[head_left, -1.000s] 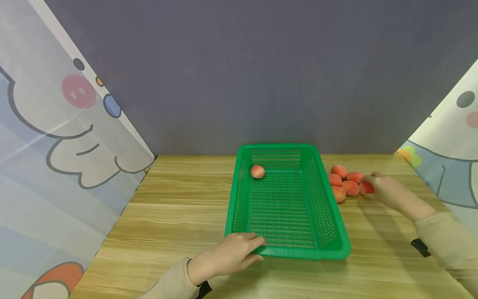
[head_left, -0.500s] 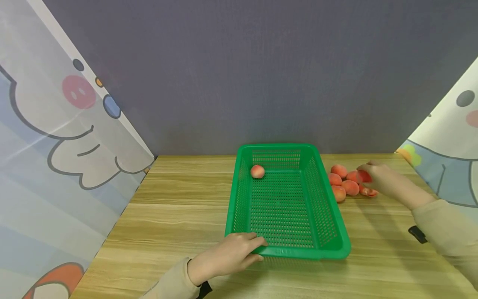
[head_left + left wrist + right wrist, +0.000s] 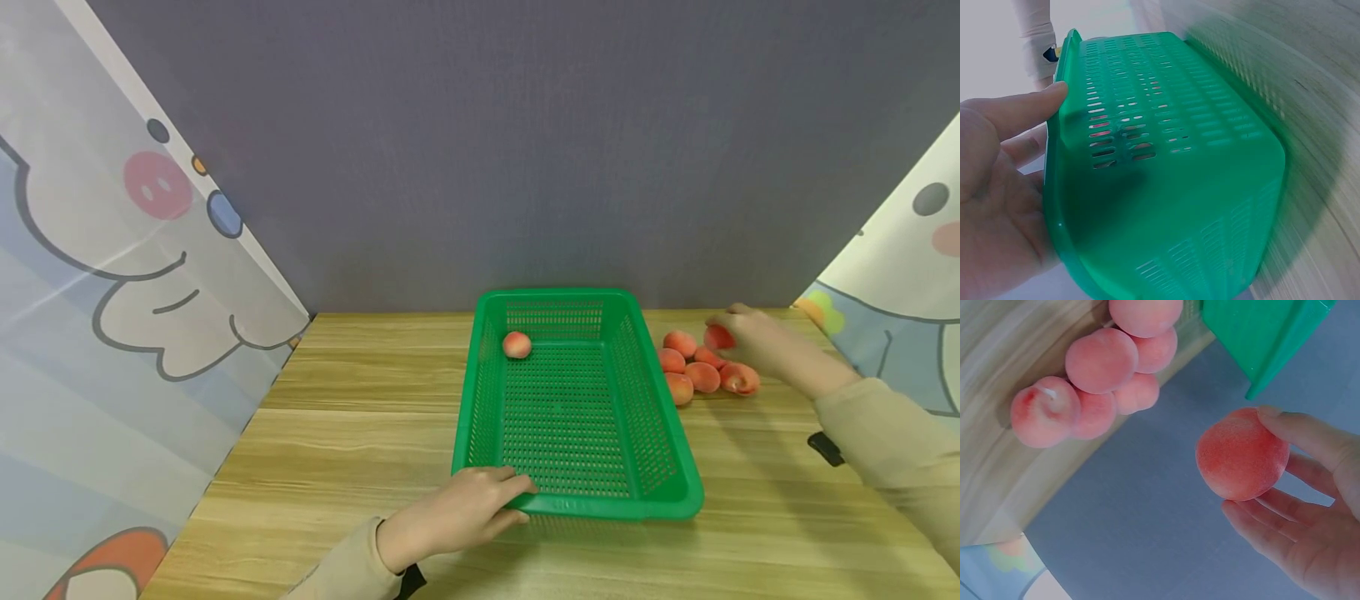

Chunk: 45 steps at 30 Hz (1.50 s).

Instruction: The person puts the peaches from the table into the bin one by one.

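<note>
My right hand (image 3: 759,340) pinches a reddish peach (image 3: 1242,454) between thumb and fingers, lifted above the table. Below it, several more peaches (image 3: 702,377) lie bunched on the wood, just right of a green plastic basket (image 3: 557,506). My left hand (image 3: 463,510) grips the basket's near rim at its left corner; in the left wrist view the thumb (image 3: 1054,94) lies over the rim and other fingers show on its far side. Inside the basket, one pale pink peach (image 3: 517,345) rests near the back left corner.
The wooden table (image 3: 352,433) runs back to a dark grey panel (image 3: 480,150). Cartoon-printed sheets stand along the left side (image 3: 135,275) and the right side (image 3: 907,333).
My right hand has risen and moved back a little with the peach, uncovering another peach at the right end of the bunch. My left hand and the basket have stayed put.
</note>
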Each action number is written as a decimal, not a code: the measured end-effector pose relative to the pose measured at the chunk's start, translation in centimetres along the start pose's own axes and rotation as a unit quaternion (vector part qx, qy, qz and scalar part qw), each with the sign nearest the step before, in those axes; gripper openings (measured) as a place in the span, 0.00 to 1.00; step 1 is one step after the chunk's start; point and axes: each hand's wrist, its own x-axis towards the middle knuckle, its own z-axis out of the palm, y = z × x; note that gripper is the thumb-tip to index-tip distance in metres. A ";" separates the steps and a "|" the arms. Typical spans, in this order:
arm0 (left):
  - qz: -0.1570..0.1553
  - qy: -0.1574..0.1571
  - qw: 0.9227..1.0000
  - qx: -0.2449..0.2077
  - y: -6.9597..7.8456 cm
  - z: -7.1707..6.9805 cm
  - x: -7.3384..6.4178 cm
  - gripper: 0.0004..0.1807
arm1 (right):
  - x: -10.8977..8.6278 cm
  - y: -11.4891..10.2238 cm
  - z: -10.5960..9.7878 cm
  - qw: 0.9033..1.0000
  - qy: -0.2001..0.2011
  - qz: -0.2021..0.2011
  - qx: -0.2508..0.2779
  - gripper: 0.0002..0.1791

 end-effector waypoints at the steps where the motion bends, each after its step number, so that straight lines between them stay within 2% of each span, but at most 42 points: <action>1: 0.000 0.001 1.000 0.000 0.0 0.0 0.0 0.12 | 0.1 -0.1 -0.1 1.000 0.004 -0.001 -0.002 0.14; 8: 0.001 0.003 1.000 -0.008 -0.1 0.1 0.0 0.12 | 1.1 -0.4 -0.4 0.999 0.036 -0.026 -0.009 0.11; 17: 0.005 0.007 1.000 -0.009 -0.1 0.2 0.0 0.12 | 2.3 -1.2 -1.2 1.000 0.006 -0.017 -0.008 0.11; 29: -0.002 -0.001 1.000 0.001 -0.2 0.2 0.0 0.13 | 4.1 -3.3 -1.5 0.999 0.011 -0.040 -0.006 0.11; 37: -0.008 -0.007 1.000 -0.004 -0.1 0.0 0.0 0.13 | 5.8 -4.8 -1.4 0.997 0.026 -0.075 0.006 0.08; 45: -0.005 -0.009 1.000 -0.001 0.0 -0.1 0.0 0.13 | 7.5 -6.2 -1.1 0.997 0.002 -0.076 0.004 0.14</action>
